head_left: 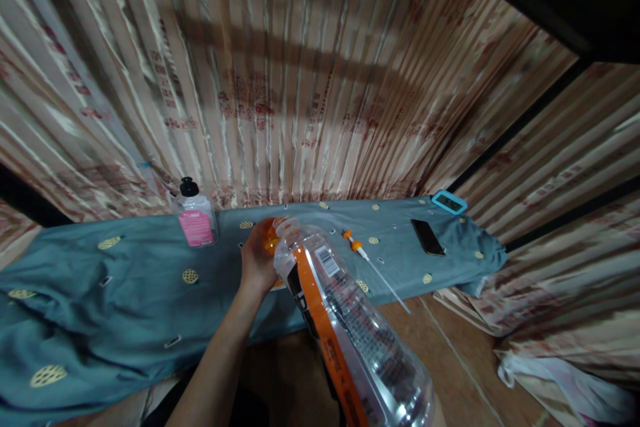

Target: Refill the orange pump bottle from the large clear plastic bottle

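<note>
My left hand [259, 257] is wrapped round an orange translucent bottle [271, 240], mostly hidden by my fingers. A large clear plastic bottle [350, 320] with an orange and silver label is tilted, its open neck at the top of the orange bottle. Whether the two mouths touch, I cannot tell. Only a sliver of my right hand [439, 413] shows behind the big bottle's lower end; it supports the bottle, its fingers hidden. Right of the bottles, an orange and white pump top [357, 246] with a long thin tube lies on the blue-green cloth [150, 300].
A clear pump bottle [197, 217] with a pink label and black head stands at the back left. To the right lie a dark phone [427, 237] and a blue-framed digital device [449, 202]. Patterned curtains [280, 80] hang behind; black bars frame the right side.
</note>
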Motion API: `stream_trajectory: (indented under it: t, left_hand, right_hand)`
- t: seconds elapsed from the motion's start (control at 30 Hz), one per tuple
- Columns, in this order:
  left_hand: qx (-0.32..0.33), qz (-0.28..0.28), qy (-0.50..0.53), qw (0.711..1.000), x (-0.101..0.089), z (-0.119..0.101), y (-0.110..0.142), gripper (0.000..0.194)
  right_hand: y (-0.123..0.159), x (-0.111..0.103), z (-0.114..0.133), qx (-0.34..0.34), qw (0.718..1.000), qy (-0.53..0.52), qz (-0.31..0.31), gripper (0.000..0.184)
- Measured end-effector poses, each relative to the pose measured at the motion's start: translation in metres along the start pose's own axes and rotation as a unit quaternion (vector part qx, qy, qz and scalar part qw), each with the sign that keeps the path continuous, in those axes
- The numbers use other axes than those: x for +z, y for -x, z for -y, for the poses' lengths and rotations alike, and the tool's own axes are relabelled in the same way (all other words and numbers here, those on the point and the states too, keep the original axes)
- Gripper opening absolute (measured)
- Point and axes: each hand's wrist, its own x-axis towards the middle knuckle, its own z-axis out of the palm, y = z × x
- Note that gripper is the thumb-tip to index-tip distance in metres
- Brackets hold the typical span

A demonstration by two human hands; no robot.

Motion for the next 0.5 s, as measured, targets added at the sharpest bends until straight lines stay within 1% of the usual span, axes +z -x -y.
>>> stream_trajectory:
  t: [0.13, 0.3, 0.5]
  left_hand:
    - [0.008, 0.003, -0.004, 1.000, 0.000, 0.001, 0.000, 0.054]
    - [0.000, -0.010, 0.011, 1.000, 0.004, 0.004, 0.000, 0.058]
    - [0.013, 0.002, -0.004, 1.000, 0.002, 0.011, 0.000, 0.049]
  right_hand:
    - [-0.001, 0.001, 0.002, -0.005, 1.000, 0.006, 0.002, 0.048]
    - [-0.002, 0.001, 0.001, -0.009, 1.000, 0.013, 0.001, 0.048]
    - [0.000, -0.003, -0.001, -0.005, 1.000, 0.017, 0.006, 0.045]
